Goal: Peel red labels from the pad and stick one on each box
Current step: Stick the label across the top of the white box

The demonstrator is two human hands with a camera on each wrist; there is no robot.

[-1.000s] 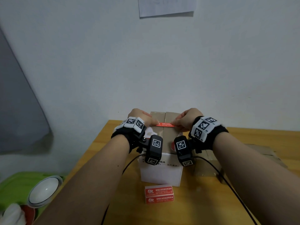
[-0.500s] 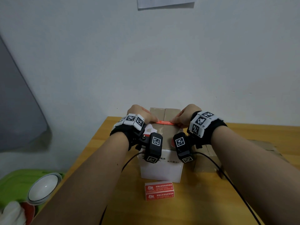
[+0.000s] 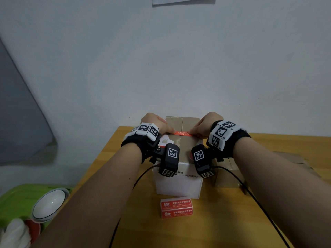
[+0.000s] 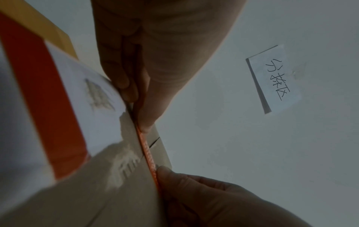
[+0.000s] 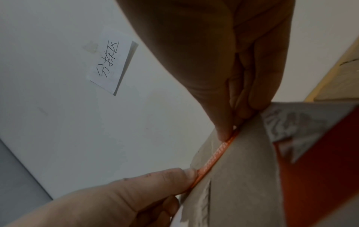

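While each hand (image 3: 157, 125) (image 3: 204, 125) pinches an end, label (image 3: 181, 134) runs left-right.

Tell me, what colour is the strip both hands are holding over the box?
The label is red with small white print, clearest in the head view.

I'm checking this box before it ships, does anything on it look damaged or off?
Yes: the box top is scuffed. Its white printed skin is torn away around the middle, baring brown card, just in front of the red label that the left hand and right hand hold. The label looks straight.
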